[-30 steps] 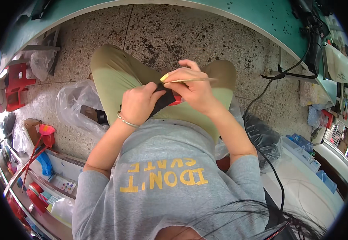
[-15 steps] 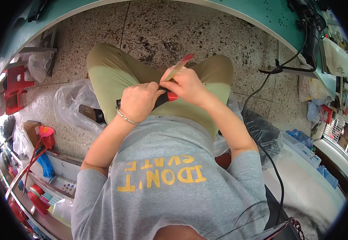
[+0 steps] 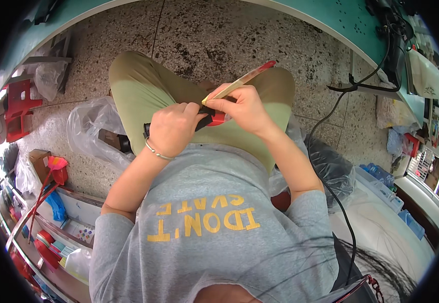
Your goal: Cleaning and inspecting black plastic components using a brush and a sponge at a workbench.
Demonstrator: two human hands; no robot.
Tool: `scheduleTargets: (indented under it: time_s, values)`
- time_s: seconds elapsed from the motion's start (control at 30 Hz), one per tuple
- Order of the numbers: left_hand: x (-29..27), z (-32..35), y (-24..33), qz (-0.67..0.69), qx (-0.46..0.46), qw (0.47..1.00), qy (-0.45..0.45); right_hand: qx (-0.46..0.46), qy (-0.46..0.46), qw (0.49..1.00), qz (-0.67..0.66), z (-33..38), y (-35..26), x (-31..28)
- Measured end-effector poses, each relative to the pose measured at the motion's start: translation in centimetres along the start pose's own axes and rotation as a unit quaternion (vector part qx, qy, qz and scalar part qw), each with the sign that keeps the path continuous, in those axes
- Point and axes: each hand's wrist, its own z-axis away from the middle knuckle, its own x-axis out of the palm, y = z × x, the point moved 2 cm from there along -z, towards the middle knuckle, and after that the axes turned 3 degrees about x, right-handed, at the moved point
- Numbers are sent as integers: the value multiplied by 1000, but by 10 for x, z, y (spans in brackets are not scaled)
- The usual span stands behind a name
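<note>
Over my lap, my left hand (image 3: 173, 129) is closed around a black object with a red part (image 3: 218, 119). Its dark end pokes out near my left wrist, and my fingers hide most of it, so its kind is unclear. Pinched in my right hand (image 3: 242, 108) is a slim, pale yellowish stick with a red end (image 3: 250, 76). The stick slants up to the right, its pale lower tip close to the left fingertips and the black object. Both hands are close together, nearly touching.
A green-topped table (image 3: 325, 15) curves across the far side. A black cable (image 3: 325, 118) hangs down at the right. Clear plastic bags (image 3: 90, 129) lie by my left leg. Red stools (image 3: 20, 108) and a shelf of supplies (image 3: 53, 237) stand left.
My right hand has shifted slightly right, and the stick has tilted lower, its red end moving farther right. My left hand has moved slightly left, still around the black object.
</note>
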Motion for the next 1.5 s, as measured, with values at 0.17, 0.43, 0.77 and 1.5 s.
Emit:
scheduleTargets:
  time_s: [0.17, 0.43, 0.77, 1.5]
  values:
    - [4, 0, -2, 8, 10, 1000, 0, 10, -8, 999, -40, -1, 6, 0]
    - [13, 12, 0, 118, -108, 987, -20, -378, 209, 779, 455, -19, 26, -13]
    - [7, 48, -52, 756, -341, 554, -74, -92, 155, 983, -22, 10, 15, 2]
    - [22, 28, -23, 676, -344, 643, 110, -2, 123, 988, -96, 17, 34, 32]
